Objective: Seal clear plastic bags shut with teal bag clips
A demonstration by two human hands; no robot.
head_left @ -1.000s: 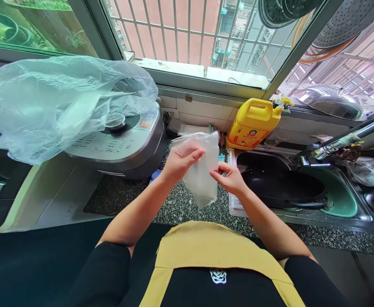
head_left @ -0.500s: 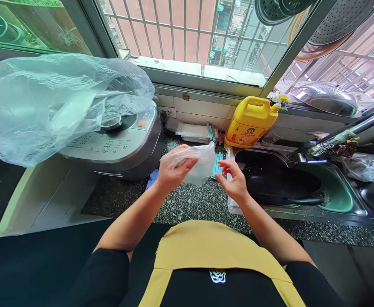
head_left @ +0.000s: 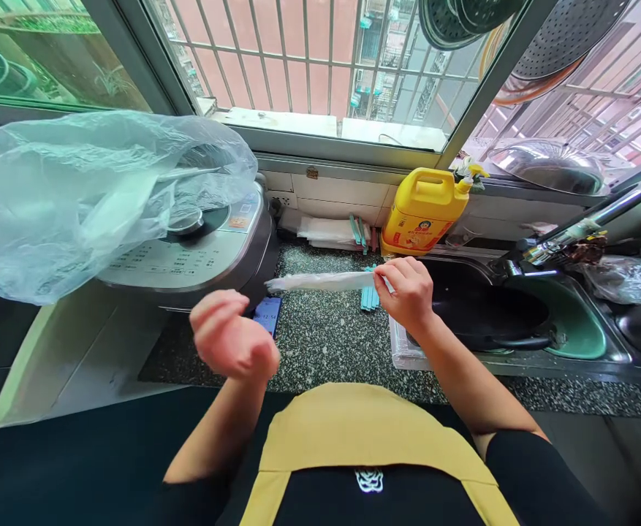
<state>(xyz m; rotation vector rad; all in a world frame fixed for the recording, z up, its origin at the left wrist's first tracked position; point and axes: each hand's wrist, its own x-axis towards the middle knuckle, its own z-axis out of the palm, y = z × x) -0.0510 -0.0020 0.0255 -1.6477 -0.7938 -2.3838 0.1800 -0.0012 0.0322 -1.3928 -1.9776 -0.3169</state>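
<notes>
My right hand (head_left: 405, 292) pinches one end of a clear plastic bag (head_left: 320, 281) between thumb and fingertips. Stretched out sideways above the speckled countertop (head_left: 325, 347), the bag looks like a thin strip, its left end free. My left hand (head_left: 232, 336), somewhat blurred, is raised left of the bag and apart from it. Its fingers are loosely bent away from the thumb, with nothing visible in them. Light-blue sealing clips (head_left: 370, 297) lie on the counter just below the bag's right end. A phone (head_left: 268, 314) with a lit screen lies beside my left hand.
A rice cooker (head_left: 188, 259) under a large plastic bag (head_left: 79, 197) stands at left. Folded bags (head_left: 328, 230) and more clips (head_left: 358, 232) lie by the wall. A yellow jug (head_left: 424, 212) stands before the sink (head_left: 621, 358), which holds a black wok (head_left: 490, 314). A clear container (head_left: 408, 356) sits nearby.
My left hand has let go of the bag and moved left and toward me. My right hand, free half a second ago, now grips the bag, which has gone from hanging to lying out sideways.
</notes>
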